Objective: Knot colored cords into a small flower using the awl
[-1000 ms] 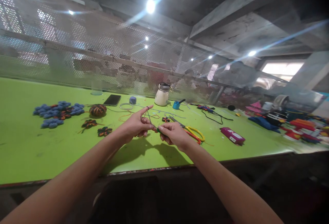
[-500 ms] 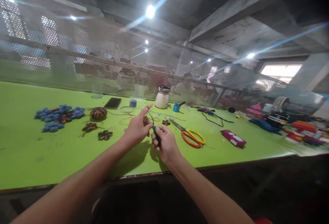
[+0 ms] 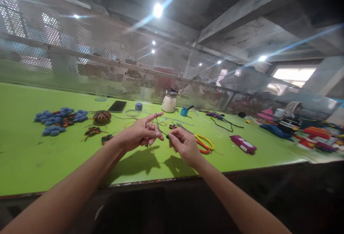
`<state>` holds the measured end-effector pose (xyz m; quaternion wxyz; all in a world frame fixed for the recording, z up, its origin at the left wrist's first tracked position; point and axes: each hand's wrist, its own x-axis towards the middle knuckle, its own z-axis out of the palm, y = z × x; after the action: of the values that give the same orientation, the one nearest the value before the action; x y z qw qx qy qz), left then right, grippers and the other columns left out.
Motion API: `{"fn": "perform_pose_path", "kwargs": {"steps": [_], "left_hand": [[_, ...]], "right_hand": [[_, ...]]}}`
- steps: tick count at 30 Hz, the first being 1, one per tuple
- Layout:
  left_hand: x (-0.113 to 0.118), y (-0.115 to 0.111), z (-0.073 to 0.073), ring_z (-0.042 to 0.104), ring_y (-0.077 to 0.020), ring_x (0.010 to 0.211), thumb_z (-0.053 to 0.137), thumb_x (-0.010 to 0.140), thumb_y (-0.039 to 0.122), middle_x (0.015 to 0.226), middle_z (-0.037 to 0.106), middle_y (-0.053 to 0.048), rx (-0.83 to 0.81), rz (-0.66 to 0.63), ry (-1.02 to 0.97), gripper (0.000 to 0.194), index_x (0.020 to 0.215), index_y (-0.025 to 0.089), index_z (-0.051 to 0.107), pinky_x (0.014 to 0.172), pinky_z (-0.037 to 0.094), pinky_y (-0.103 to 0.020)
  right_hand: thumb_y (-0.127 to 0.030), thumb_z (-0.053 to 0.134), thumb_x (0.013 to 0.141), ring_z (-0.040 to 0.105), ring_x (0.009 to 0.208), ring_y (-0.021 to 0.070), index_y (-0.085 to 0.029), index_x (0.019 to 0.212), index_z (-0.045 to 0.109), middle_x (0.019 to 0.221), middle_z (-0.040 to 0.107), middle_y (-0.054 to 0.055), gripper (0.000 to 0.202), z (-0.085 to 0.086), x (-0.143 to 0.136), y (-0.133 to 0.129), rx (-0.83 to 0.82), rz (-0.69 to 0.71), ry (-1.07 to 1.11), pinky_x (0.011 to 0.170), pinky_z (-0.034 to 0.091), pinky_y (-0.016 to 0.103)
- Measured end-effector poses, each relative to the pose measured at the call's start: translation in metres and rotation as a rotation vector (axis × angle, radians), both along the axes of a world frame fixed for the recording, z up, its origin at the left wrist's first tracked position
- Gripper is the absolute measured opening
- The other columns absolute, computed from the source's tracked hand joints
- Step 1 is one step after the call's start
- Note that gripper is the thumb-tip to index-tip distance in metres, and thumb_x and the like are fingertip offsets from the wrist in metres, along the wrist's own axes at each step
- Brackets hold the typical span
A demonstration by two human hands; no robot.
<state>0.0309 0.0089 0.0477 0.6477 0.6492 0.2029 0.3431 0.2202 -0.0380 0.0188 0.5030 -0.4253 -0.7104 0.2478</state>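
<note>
A strand of dark yarn (image 3: 157, 122) loops over the raised index finger of my left hand (image 3: 139, 132). That hand's thumb and other fingers are closed on the yarn, with a small dark piece hanging beneath. My right hand (image 3: 185, 145) pinches a green-handled crochet hook (image 3: 167, 136), mostly hidden by the fingers. The hook's thin shaft points left to the yarn between the hands. Orange-and-yellow-handled scissors (image 3: 204, 143) lie partly behind my right hand. Dark-and-orange crocheted flowers (image 3: 92, 131) rest left of my left hand, one partly covered by the wrist.
A multicoloured yarn ball (image 3: 102, 117), blue crocheted flowers (image 3: 53, 130) and a phone (image 3: 117, 106) are on the left of the green table (image 3: 32, 162). A cream jar (image 3: 169, 103) and blue pot (image 3: 184, 111) stand behind. A purple case (image 3: 243, 144) lies right.
My hands have moved apart, the left one leftward and lower, the right one rightward. The hook has turned from upright to nearly level, its handle now mostly hidden.
</note>
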Motion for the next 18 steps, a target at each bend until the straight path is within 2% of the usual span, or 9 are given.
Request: {"fn": "perform_pose_path", "kwargs": {"steps": [5,8,14,18], "left_hand": [[0.001,0.0,-0.001,0.047,-0.0045,0.043,0.069,0.071,0.013,0.071,0.066,-0.002,0.02,-0.009,0.0,0.089,0.144,0.024,0.02,0.037,0.024,-0.016],[0.0,0.001,-0.002,0.046,-0.0043,0.043,0.069,0.071,0.013,0.072,0.066,-0.002,0.022,-0.031,-0.002,0.089,0.144,0.024,0.02,0.036,0.024,-0.016],[-0.003,0.002,-0.001,0.04,-0.0028,0.041,0.066,0.073,0.012,0.073,0.066,-0.003,-0.035,-0.118,-0.01,0.082,0.143,0.024,0.024,0.035,0.021,-0.015],[-0.003,0.004,-0.002,0.036,-0.0013,0.039,0.066,0.074,0.012,0.072,0.065,-0.002,-0.052,-0.131,-0.011,0.076,0.14,0.024,0.032,0.034,0.019,-0.015]], "right_hand": [[-0.031,0.05,0.087,0.045,0.052,0.0109,-0.018,0.075,0.056,0.06,0.054,-0.001,0.018,0.021,0.013,-0.012,0.103,-0.069,-0.312,0.054,0.035,0.025],[-0.029,0.049,0.087,0.045,0.054,0.0117,-0.018,0.079,0.059,0.061,0.055,0.0,0.017,0.033,0.023,-0.017,0.143,-0.054,-0.434,0.055,0.034,0.025],[-0.027,0.047,0.088,0.046,0.057,0.0118,-0.017,0.079,0.061,0.064,0.056,0.002,0.02,0.048,0.037,-0.018,0.191,0.032,-0.592,0.057,0.035,0.025],[-0.028,0.049,0.086,0.044,0.054,0.0113,-0.018,0.077,0.062,0.061,0.056,0.001,0.019,0.054,0.039,-0.017,0.162,0.076,-0.598,0.055,0.035,0.025]]}}
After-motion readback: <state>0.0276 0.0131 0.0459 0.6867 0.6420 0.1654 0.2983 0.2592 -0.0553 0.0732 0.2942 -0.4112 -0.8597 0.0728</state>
